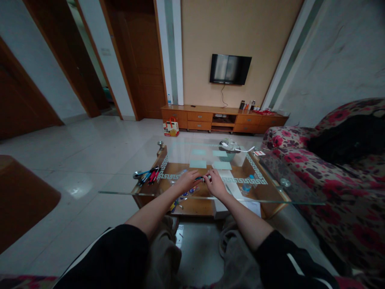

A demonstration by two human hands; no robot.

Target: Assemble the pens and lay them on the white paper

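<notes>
Over the glass coffee table (258, 199), my left hand (188, 180) and my right hand (215, 183) meet, both with fingers closed. A short, dark pen (200, 178) lies across between their fingertips, one end in each hand. My fingers cover part of it, so its tip and cap cannot be made out. To the left of my hands, a bunch of pens (149, 175) in blue, black and pinkish red lies on the glass. Clear plastic packaging with blue and yellow bits (188, 193) shows just below my left hand.
A plastic bottle (247, 186) and white papers (251, 205) appear to the right, seen through or on the glass. Pale green rectangles (197, 163) mark the tabletop. At its far side is a dark basket (230, 156). A flowered sofa (337, 180) borders the right.
</notes>
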